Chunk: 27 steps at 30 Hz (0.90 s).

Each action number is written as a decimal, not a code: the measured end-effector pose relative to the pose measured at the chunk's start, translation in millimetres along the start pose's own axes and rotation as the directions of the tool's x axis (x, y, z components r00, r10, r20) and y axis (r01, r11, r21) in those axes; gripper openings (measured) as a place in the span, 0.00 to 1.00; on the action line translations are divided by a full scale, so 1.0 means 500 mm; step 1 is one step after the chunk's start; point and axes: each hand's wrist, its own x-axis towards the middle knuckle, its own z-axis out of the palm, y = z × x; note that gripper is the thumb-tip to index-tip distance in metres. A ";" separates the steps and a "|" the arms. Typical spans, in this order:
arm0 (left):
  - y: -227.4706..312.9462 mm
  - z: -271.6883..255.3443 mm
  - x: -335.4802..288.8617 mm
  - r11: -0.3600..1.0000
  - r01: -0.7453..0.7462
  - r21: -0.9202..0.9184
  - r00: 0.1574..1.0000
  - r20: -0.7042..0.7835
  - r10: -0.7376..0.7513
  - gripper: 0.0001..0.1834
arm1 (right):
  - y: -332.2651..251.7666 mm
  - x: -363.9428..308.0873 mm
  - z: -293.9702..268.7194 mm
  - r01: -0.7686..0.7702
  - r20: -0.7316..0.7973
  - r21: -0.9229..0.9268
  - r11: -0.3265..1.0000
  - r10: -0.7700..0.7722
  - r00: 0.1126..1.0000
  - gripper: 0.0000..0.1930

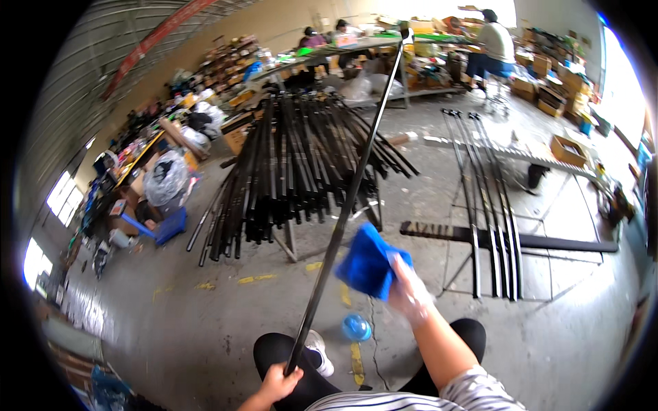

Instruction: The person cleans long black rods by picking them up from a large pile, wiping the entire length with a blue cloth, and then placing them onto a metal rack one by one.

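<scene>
My left hand (278,382) is closed round the lower end of a long black pole (340,218), which slants up and away to the far side. At its far end the pole has a small fitting (407,35). My right hand (410,294), in what looks like a thin clear glove, grips a blue cloth (371,260). The cloth hangs just right of the pole, and a narrow gap seems to part them. On the floor between my feet stands a blue bottle or jar (356,328), seen from above.
A large stack of black poles (295,164) rests on a stand ahead. Several poles (488,205) lie across a rack on the right, over a dark padded bar (548,242). Co-workers sit at a far bench (329,49). Bagged goods (166,179) and a blue trolley (171,226) are left.
</scene>
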 end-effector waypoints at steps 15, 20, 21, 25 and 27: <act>-0.224 -0.180 -0.249 0.676 0.270 0.685 0.926 -0.376 0.011 0.22 | -0.531 0.025 0.065 0.522 -0.132 -0.328 0.788 -0.585 0.800 0.18; -0.269 -0.245 -0.261 0.624 0.318 0.714 0.898 -0.438 0.044 0.25 | -0.493 0.018 0.146 0.514 -0.227 -0.169 0.841 -0.541 0.810 0.08; -0.266 -0.247 -0.257 0.612 0.315 0.725 0.913 -0.409 0.014 0.26 | -0.494 0.014 0.145 0.494 -0.139 -0.098 0.864 -0.504 0.853 0.08; -0.213 -0.198 -0.212 0.714 0.203 0.670 0.970 -0.235 -0.056 0.19 | -0.345 0.034 0.193 0.562 -0.091 -0.324 0.761 -0.616 0.783 0.06; -0.130 -0.112 -0.149 0.843 0.138 0.521 0.988 -0.135 -0.078 0.23 | -0.260 0.019 0.271 0.402 -0.327 -0.209 0.892 -0.451 0.831 0.11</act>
